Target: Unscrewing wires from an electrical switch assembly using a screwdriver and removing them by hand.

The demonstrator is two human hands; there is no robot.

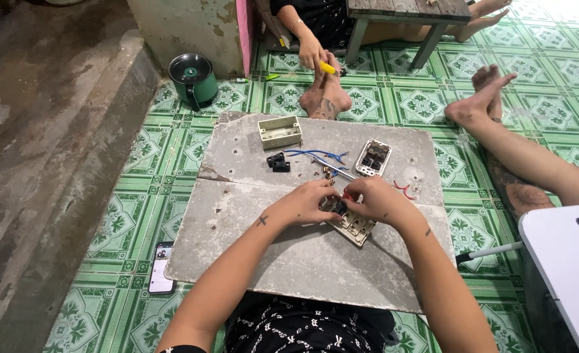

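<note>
Both hands meet over a cream switch plate (353,225) lying on the grey slab table (289,261). The left hand (306,202) curls closed on a small dark part (337,207) at the plate's near-left corner; the right hand (376,199) pinches the same part from the other side, with something red just showing under its fingers, too hidden to identify. Beyond the right hand lies a second switch frame (373,157), with blue wires (315,154) and a thin metal tool just beyond the knuckles, partly covered. Past the left hand sit two black pieces (277,161) and, farther off, a cream box (280,132). Another person's hand (312,53) holds something yellow, hard to make out.
</note>
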